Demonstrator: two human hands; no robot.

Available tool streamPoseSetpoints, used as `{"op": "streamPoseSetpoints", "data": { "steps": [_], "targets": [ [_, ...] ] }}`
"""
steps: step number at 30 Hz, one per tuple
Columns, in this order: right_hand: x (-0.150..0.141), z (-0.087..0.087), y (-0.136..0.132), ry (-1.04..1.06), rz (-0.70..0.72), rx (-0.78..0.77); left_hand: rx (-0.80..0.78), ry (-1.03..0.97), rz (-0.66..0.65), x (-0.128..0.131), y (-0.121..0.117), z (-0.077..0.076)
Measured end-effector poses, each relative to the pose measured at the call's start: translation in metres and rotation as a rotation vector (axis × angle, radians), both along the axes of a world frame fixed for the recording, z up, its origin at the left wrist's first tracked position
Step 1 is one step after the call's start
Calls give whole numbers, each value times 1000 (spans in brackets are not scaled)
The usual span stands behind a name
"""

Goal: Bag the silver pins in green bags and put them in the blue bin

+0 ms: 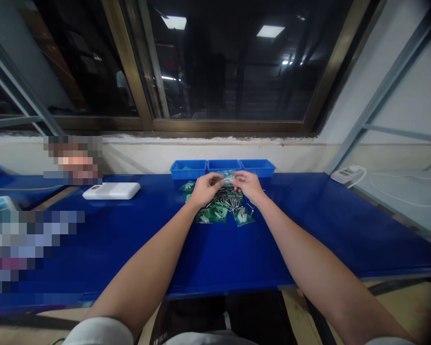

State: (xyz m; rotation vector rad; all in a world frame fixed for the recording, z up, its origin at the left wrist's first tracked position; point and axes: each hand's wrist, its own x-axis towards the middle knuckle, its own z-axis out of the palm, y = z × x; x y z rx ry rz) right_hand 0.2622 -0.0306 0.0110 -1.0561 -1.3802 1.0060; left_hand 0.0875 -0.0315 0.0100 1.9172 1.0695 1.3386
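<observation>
Both my arms reach forward over a blue table top (309,230). My left hand (205,188) and my right hand (249,184) are closed on the two ends of a small clear-green bag (227,177), held between them just above a heap. The heap is a pile of small metal pins (227,198) mixed with several small green bags (215,213), lying right under my hands. What the held bag contains is too small to make out.
Three blue bins (188,168) stand in a row against the wall behind the heap. A white flat device (111,190) lies to the left. A white power strip (347,174) with a cable sits at the right. A window fills the wall above.
</observation>
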Motion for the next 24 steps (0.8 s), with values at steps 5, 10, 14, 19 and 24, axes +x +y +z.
{"op": "streamPoseSetpoints", "data": {
  "steps": [5,10,14,19,24],
  "targets": [
    [1,1,0,17,-10,19,-55,27,28,-1,0,2],
    [5,2,2,-9,-70,-1,-146,-138,85,-6,8,3],
    [10,0,5,-55,-78,2,-190,-211,179,-15,15,4],
    [11,-4,8,-152,-76,24,-142,-278,264,-25,22,7],
    [12,-7,10,-207,-68,44,-192,-348,215,-36,29,4]
  ]
}}
